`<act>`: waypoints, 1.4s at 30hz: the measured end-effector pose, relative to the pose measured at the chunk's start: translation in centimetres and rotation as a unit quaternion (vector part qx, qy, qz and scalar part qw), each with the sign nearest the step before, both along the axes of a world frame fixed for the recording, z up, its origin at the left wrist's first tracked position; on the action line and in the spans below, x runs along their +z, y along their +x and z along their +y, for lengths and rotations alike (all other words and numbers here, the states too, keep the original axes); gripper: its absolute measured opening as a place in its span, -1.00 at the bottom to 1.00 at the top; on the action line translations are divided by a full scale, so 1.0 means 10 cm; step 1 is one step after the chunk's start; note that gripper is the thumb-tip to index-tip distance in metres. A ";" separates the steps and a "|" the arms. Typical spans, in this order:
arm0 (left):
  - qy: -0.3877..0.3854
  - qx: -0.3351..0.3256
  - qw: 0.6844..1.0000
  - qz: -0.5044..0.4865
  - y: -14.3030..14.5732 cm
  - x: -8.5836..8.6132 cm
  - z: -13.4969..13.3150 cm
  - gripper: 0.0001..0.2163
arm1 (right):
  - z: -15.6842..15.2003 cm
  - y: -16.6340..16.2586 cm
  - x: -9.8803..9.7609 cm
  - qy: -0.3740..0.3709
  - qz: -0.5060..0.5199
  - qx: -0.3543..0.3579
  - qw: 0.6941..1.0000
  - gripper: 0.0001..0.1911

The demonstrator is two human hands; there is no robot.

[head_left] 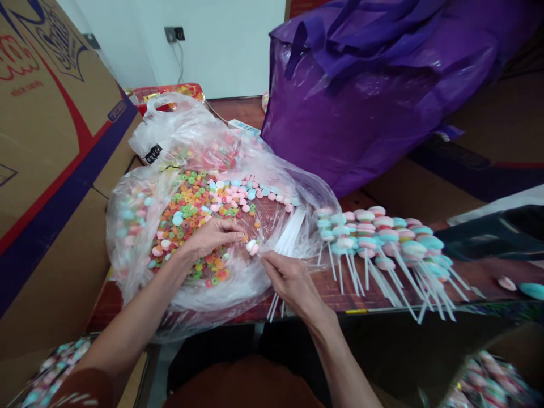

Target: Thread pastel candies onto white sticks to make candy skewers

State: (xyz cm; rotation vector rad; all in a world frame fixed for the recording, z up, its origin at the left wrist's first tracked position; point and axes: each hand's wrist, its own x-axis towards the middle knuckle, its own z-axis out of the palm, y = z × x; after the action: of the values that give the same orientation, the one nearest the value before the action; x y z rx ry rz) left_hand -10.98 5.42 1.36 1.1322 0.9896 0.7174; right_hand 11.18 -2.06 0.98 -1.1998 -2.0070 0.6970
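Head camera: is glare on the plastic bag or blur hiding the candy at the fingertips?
In the head view, white glare streaks the plastic bag folds but spares the candy rings; the left hand, the right hand and its stick are sharp; the head view's bottom corners are soft and blurred; the cardboard box edge looks bowed by wide-angle distortion.

Likely home workshop — bulk candy, cartons.

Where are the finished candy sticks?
In the head view, the candy sticks lie in a row on the right, just right of the right hand, in front of the purple bag.
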 end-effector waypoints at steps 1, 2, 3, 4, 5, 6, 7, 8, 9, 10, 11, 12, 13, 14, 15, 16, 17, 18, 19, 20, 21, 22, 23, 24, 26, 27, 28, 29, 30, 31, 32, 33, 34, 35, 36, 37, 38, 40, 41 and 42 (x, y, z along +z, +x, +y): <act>0.002 -0.007 1.000 0.006 -0.01 0.01 -0.01 -0.75 | 0.00 0.02 0.01 0.005 -0.012 0.008 1.000 -0.71; 0.004 -0.013 1.000 0.010 -0.01 0.02 -0.02 -0.75 | 0.00 0.03 0.02 0.011 -0.022 0.014 1.000 -0.70; 0.004 -0.017 1.000 0.012 0.00 0.03 -0.04 -0.75 | -0.01 0.04 0.03 0.018 -0.030 0.017 0.999 -0.69; 0.001 -0.015 1.000 0.010 0.01 0.05 -0.05 -0.75 | -0.01 0.03 0.03 0.024 -0.034 0.017 0.999 -0.69; -0.005 -0.010 1.000 0.006 0.02 0.06 -0.06 -0.74 | -0.02 0.01 0.02 0.027 -0.034 0.012 0.999 -0.69; -0.016 0.001 1.000 -0.001 0.03 0.06 -0.07 -0.73 | -0.03 -0.01 0.01 0.029 -0.029 0.004 0.999 -0.69; -0.030 0.016 0.999 -0.009 0.05 0.06 -0.08 -0.72 | -0.04 -0.04 0.00 0.030 -0.019 -0.008 0.999 -0.69; -0.048 0.031 0.998 -0.020 0.06 0.06 -0.09 -0.70 | -0.06 -0.08 -0.02 0.028 -0.008 -0.022 0.999 -0.70; -0.067 0.045 0.996 -0.030 0.08 0.05 -0.10 -0.68 | -0.07 -0.12 -0.03 0.025 0.004 -0.039 0.999 -0.70; -0.081 0.059 0.994 -0.040 0.10 0.03 -0.11 -0.66 | -0.08 -0.17 -0.05 0.024 0.015 -0.058 0.998 -0.71; -0.088 0.072 0.992 -0.047 0.11 0.02 -0.12 -0.64 | -0.09 -0.21 -0.07 0.025 0.025 -0.077 0.996 -0.72; -0.086 0.085 0.991 -0.051 0.13 0.00 -0.13 -0.64 | -0.10 -0.25 -0.09 0.024 0.033 -0.097 0.994 -0.72; -0.079 0.097 0.991 -0.055 0.15 -0.02 -0.15 -0.63 | -0.11 -0.28 -0.10 0.020 0.039 -0.113 0.993 -0.73; -0.070 0.107 0.990 -0.057 0.17 -0.03 -0.16 -0.63 | -0.11 -0.32 -0.10 0.014 0.047 -0.125 0.991 -0.73; -0.061 0.115 0.990 -0.059 0.18 -0.04 -0.17 -0.64 | -0.11 -0.34 -0.11 0.004 0.056 -0.131 0.990 -0.73; -0.058 0.118 0.989 -0.060 0.19 -0.04 -0.18 -0.64 | -0.11 -0.37 -0.11 -0.008 0.068 -0.133 0.989 -0.73; -0.059 0.117 0.990 -0.060 0.21 -0.04 -0.19 -0.64 | -0.11 -0.39 -0.11 -0.021 0.083 -0.134 0.987 -0.73; -0.063 0.110 0.990 -0.060 0.21 -0.03 -0.20 -0.64 | -0.11 -0.41 -0.11 -0.033 0.100 -0.138 0.985 -0.73; -0.067 0.100 0.991 -0.059 0.22 -0.02 -0.21 -0.64 | -0.10 -0.43 -0.11 -0.044 0.118 -0.144 0.982 -0.72; -0.069 0.089 0.992 -0.058 0.23 -0.01 -0.22 -0.63 | -0.10 -0.45 -0.11 -0.056 0.139 -0.152 0.977 -0.72; -0.071 0.076 0.993 -0.059 0.24 0.00 -0.23 -0.63 | -0.09 -0.46 -0.11 -0.072 0.161 -0.161 0.971 -0.72; -0.071 0.062 0.994 -0.059 0.24 0.01 -0.24 -0.61 | -0.08 -0.47 -0.12 -0.093 0.186 -0.166 0.964 -0.72; -0.070 0.047 0.995 -0.055 0.25 0.01 -0.24 -0.60 | -0.07 -0.47 -0.12 -0.117 0.213 -0.165 0.956 -0.72; -0.065 0.029 0.996 -0.048 0.27 0.01 -0.23 -0.58 | -0.05 -0.47 -0.13 -0.143 0.240 -0.159 0.947 -0.72; -0.041 -0.001 0.999 -0.016 0.29 0.00 -0.17 -0.56 | -0.02 -0.45 -0.17 -0.179 0.283 -0.149 0.931 -0.73; -0.014 -0.006 1.000 0.014 0.31 -0.01 -0.11 -0.55 | 0.00 -0.43 -0.19 -0.185 0.295 -0.150 0.925 -0.73; 0.030 -0.001 0.998 0.058 0.33 -0.02 -0.03 -0.55 | 0.02 -0.41 -0.21 -0.184 0.302 -0.158 0.922 -0.73; 0.087 0.019 0.990 0.113 0.35 -0.03 0.07 -0.55 | 0.03 -0.39 -0.23 -0.180 0.305 -0.170 0.920 -0.72; 0.160 0.040 0.968 0.189 0.37 -0.03 0.17 -0.60 | 0.04 -0.37 -0.26 -0.177 0.306 -0.183 0.917 -0.71; 0.245 0.065 0.926 0.279 0.39 -0.03 0.28 -0.69 | 0.05 -0.35 -0.29 -0.176 0.308 -0.194 0.915 -0.70; 0.311 0.087 0.874 0.363 0.40 -0.02 0.39 -0.76 | 0.05 -0.34 -0.31 -0.179 0.309 -0.200 0.912 -0.69; 0.352 0.067 0.828 0.432 0.42 -0.01 0.48 -0.78 | 0.05 -0.34 -0.34 -0.184 0.309 -0.203 0.911 -0.69; 0.381 0.032 0.786 0.486 0.44 0.00 0.56 -0.78 | 0.04 -0.33 -0.37 -0.188 0.307 -0.205 0.910 -0.70; 0.396 -0.008 0.749 0.531 0.45 0.02 0.62 -0.76 | 0.04 -0.34 -0.39 -0.192 0.303 -0.205 0.911 -0.70; 0.401 -0.050 0.720 0.565 0.47 0.04 0.66 -0.74 | 0.03 -0.34 -0.41 -0.194 0.298 -0.205 0.912 -0.70; 0.402 -0.082 0.694 0.591 0.49 0.05 0.68 -0.73 | 0.03 -0.35 -0.43 -0.194 0.294 -0.204 0.913 -0.70; 0.400 -0.103 0.675 0.612 0.51 0.07 0.68 -0.72 | 0.02 -0.35 -0.45 -0.193 0.290 -0.202 0.915 -0.70; 0.394 -0.116 0.652 0.637 0.54 0.08 0.66 -0.70 | 0.02 -0.35 -0.47 -0.190 0.285 -0.199 0.918 -0.70; 0.391 -0.114 0.649 0.643 0.55 0.08 0.65 -0.69 | 0.02 -0.35 -0.47 -0.189 0.283 -0.197 0.919 -0.70; 0.386 -0.109 0.650 0.645 0.55 0.07 0.63 -0.68 | 0.02 -0.35 -0.48 -0.189 0.279 -0.197 0.921 -0.71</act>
State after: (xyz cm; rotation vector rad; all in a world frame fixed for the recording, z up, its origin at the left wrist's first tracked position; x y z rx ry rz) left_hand -5.49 11.75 2.08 2.6487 1.7079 -0.0652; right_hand 7.71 -1.81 -3.78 -1.3721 -1.1471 1.0992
